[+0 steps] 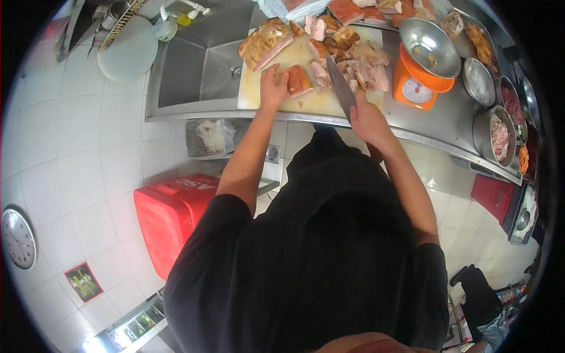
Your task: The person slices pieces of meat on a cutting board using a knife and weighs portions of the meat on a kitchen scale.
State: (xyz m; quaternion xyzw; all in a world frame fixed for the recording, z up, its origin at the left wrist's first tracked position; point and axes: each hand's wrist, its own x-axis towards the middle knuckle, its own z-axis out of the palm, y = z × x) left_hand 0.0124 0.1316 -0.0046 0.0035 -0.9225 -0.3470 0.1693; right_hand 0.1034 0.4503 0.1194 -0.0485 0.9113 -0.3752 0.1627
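Observation:
A white cutting board (250, 97) lies across the counter with several pieces of cooked meat on it. My left hand (272, 89) rests at the board's left part, its fingers apart, with the thumb side against or right beside a small block of browned pork (299, 81). Just above that hand is a larger slab of roast pork (266, 44). My right hand (369, 122) grips a knife (341, 85) by its handle, the broad blade pointing up and left over the board. Beside the blade sits a pile of sliced meat (366, 65).
An orange kitchen scale (414, 88) carrying a metal bowl (429, 48) stands right of the board. Further right are several bowls, one a metal pot of raw meat (499, 138). A steel sink (203, 73) is at the left, a red box (170, 220) below.

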